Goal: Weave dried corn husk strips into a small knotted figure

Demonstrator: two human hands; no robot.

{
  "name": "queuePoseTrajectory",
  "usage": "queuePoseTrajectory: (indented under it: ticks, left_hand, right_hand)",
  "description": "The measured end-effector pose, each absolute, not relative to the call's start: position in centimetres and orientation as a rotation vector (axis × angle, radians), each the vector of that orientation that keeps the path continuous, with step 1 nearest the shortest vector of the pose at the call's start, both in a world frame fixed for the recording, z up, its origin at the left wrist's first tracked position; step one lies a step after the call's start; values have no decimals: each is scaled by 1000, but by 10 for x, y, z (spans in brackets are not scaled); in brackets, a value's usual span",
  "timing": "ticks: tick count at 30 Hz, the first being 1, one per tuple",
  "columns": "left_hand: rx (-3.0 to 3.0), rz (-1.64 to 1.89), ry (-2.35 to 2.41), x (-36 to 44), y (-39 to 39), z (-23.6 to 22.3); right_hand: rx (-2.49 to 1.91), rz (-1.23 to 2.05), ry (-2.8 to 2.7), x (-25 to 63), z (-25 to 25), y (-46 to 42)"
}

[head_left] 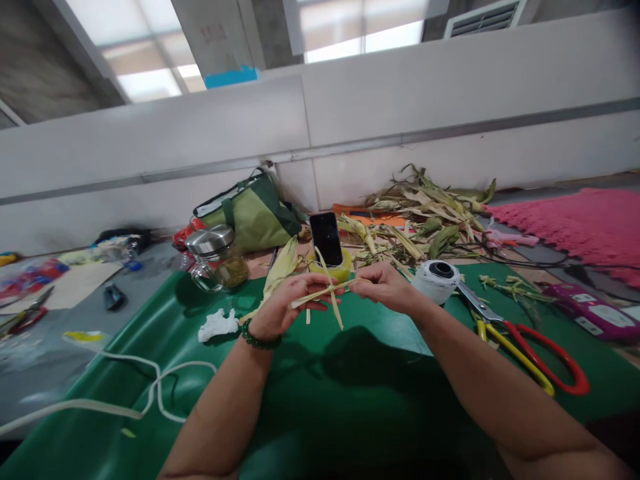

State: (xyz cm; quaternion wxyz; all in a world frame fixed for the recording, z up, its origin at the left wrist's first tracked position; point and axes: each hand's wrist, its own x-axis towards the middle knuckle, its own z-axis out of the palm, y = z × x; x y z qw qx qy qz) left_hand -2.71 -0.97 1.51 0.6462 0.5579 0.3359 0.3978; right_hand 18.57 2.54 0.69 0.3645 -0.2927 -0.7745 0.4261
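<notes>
Crossed pale corn husk strips (pixel 332 293) are held up between my two hands above the green mat. My left hand (pixel 286 301), with a dark beaded bracelet at its wrist, has its fingers curled around the strips near where they cross. At the right end of the lengthwise strip, my right hand (pixel 384 287) pinches it between thumb and fingers. Behind them a phone (pixel 326 239) leans upright in a yellow holder (pixel 343 270). A larger husk piece (pixel 283 267) lies just beyond my left hand.
Right of my hands are a white roll (pixel 435 288), large scissors (pixel 520 343) and a purple device (pixel 593 311). A husk pile (pixel 430 207) lies at the back. Leftward are a glass jar (pixel 225 267), crumpled tissue (pixel 218 325), a green bag (pixel 255 217) and a white cable (pixel 157 383).
</notes>
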Motion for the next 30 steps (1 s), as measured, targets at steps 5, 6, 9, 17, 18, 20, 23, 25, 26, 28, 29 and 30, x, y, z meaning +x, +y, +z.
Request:
queuePoseTrajectory:
  ticks: [5,6,9,17,18,20,23,25,26,28,29,30]
  left_hand:
    - [1379,1048,1052,-7,-14,10]
    - [1375,1102,1052,-5,-14,9]
    - [1371,1255,1053,-3,-12,7]
    - [1451,1108,1126,-7,-13,8]
    - [1450,1051,1110,-8,-14,10]
    - [1447,992,1100,-11,-14,12]
    - [1439,962,1132,-15,-14,15]
    - [1440,943,1154,-18,-13,17]
    - [1444,936,1161,-20,-12,18]
    - [1450,930,1156,-24,-11,20]
    - [1442,934,1143,-26,-10,21]
    - [1423,936,1123,-28,-9,21]
  right_hand:
    - [-811,1145,-1909,182,7,23]
    - [-833,1188,-1895,179,5,22]
    - [-844,1346,-1910,167,-3,19]
    - [-840,1128,-2187,163,0,6]
    - [-837,1124,-2206,165,1,5]
    - [-840,1130,-2215,168,3,5]
    - [-802,1124,-2219,170,4,5]
    - [-767,1120,-2223,171,3,5]
    - [-763,1128,-2221,171,3,5]
    - [-779,1171,-2211,171,2,8]
    - [-788,1202,-2204,172,1,10]
    - [-793,1233,-2195,173,0,12]
